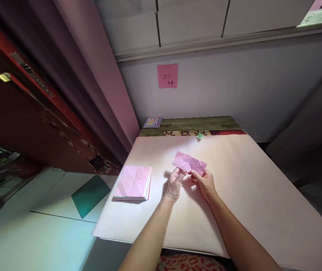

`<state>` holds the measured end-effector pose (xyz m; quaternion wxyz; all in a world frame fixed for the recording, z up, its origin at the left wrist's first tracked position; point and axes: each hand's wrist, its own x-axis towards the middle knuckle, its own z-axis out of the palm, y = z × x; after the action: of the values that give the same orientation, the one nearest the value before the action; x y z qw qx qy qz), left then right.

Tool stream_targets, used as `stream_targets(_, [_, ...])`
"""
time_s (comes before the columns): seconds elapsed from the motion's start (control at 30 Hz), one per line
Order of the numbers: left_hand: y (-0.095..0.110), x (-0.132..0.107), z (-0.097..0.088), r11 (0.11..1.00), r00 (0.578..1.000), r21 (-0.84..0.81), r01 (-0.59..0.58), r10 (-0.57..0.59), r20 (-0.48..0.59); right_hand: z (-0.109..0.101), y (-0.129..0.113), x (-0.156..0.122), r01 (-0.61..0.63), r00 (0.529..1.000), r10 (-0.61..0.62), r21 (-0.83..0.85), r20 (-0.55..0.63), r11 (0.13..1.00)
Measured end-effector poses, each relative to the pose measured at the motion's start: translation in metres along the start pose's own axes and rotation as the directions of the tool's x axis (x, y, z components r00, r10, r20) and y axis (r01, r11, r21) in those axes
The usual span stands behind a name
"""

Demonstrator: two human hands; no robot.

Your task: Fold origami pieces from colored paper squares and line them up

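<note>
A pink sheet of origami paper [189, 162], folded into a rectangle and marked with crossing creases, is held up over the table. My left hand [175, 184] pinches its lower left edge between thumb and fingers. At the lower right edge, my right hand [205, 182] grips it with the thumb on the near face. Some fingertips are hidden behind the paper. To the left of my hands lies a stack of square paper [133, 182], its pink top sheet creased in a diamond pattern. A small green and white folded paper piece [199, 136] stands beyond my hands.
White paper [262, 195] covers most of the table. A small colourful packet [152, 122] lies at the back left corner. On the wall hangs a pink note [167, 76] with handwriting. A green square [90, 195] is on the floor, left of the table, near a red door [65, 124].
</note>
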<state>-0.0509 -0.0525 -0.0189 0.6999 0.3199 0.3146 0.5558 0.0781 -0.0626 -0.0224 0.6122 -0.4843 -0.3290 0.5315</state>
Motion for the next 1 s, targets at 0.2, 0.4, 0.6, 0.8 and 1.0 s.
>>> stream_targets(0.2, [0.004,0.006,-0.003,0.992,0.966,-0.128,0.002,-0.035,-0.257,0.001,0.001,-0.005,0.141,0.979,-0.121,-0.118,0.166,0.983])
stream_targets(0.4, [0.007,0.005,-0.003,0.979,0.958,-0.202,-0.013,-0.045,-0.282,-0.008,-0.002,-0.004,0.263,0.958,-0.242,-0.137,0.156,0.955])
stream_targets(0.6, [0.002,0.000,-0.003,0.999,0.985,-0.039,-0.030,0.022,-0.173,-0.011,-0.002,-0.003,0.328,0.925,-0.263,-0.227,0.274,0.917])
stream_targets(0.8, [-0.003,0.001,-0.005,0.997,0.983,0.033,-0.069,0.074,-0.168,-0.013,-0.004,0.001,0.377,0.897,-0.280,-0.264,0.342,0.888])
stream_targets(1.0, [-0.001,0.001,-0.008,0.999,0.988,-0.011,-0.033,0.031,-0.149,-0.014,0.000,0.001,0.315,0.937,-0.240,-0.316,0.253,0.895])
